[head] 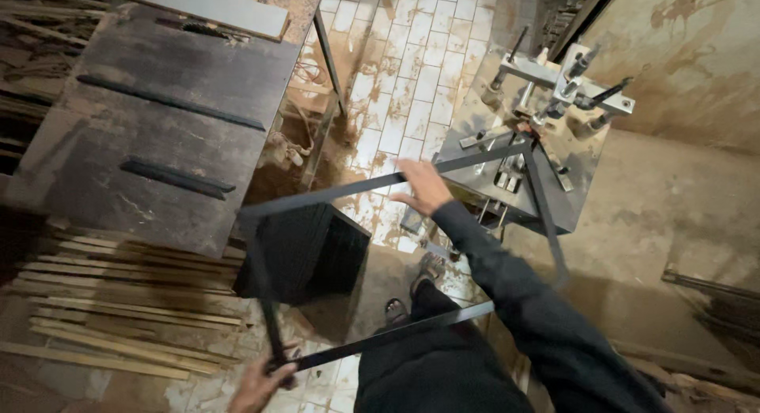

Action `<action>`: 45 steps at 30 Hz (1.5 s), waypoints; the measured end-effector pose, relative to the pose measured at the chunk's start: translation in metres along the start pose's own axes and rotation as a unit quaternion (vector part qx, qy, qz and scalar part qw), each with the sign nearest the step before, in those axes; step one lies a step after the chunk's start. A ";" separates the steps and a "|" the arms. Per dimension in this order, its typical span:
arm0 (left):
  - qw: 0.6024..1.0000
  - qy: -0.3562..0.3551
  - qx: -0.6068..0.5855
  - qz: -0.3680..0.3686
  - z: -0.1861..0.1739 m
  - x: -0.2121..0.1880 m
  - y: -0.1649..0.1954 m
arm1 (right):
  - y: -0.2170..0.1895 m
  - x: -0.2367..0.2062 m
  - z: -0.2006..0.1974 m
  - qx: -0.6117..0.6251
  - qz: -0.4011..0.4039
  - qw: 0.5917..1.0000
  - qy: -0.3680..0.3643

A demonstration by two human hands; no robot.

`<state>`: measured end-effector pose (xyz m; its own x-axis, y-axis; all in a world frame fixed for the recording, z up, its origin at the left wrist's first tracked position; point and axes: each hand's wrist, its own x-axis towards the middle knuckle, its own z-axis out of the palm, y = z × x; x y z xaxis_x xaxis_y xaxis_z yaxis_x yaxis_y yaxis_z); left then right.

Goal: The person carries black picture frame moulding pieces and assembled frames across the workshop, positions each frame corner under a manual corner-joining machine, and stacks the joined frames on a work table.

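I hold a large rectangular frame [340,190] of thin dark moulding out flat in front of me. My left hand [257,385] grips its near left corner at the bottom of the view. My right hand [423,187] rests on the far side rail with fingers spread over it. The frame's far right corner sits at the metal clamping jig [554,92] on a small grey work table [570,215]. My dark sleeve runs up from the lower right.
A dark worn table [158,136] with two loose black strips stands at left. Wooden slats [119,310] lie stacked on the floor below it. A black box-like stack [305,255] sits under the frame. My sandalled foot [396,310] stands on the tiled floor.
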<state>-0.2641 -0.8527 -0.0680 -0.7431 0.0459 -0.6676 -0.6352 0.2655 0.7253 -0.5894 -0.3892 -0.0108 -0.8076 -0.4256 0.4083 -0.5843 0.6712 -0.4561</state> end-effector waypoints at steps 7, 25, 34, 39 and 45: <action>0.825 -0.005 -0.409 0.390 -0.104 -0.045 0.069 | -0.020 0.014 -0.065 0.274 0.022 0.960 0.053; 0.765 0.104 0.426 0.472 0.175 0.211 0.326 | -0.005 -0.270 -0.099 0.416 0.452 0.626 0.480; 0.783 0.016 0.457 0.421 0.260 0.258 0.350 | 0.029 -0.261 -0.116 0.364 0.520 0.533 0.559; 0.783 0.020 0.466 0.411 0.285 0.274 0.369 | 0.066 -0.243 -0.142 0.356 0.548 0.511 0.558; 0.788 0.019 0.466 0.402 0.281 0.284 0.369 | 0.079 -0.249 -0.138 0.376 0.573 0.500 0.530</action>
<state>-0.6504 -0.4708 -0.0368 -0.8439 0.5352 -0.0373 0.4605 0.7583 0.4615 -0.4238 -0.1464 -0.0389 -0.3829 0.8047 -0.4537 0.0265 -0.4813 -0.8761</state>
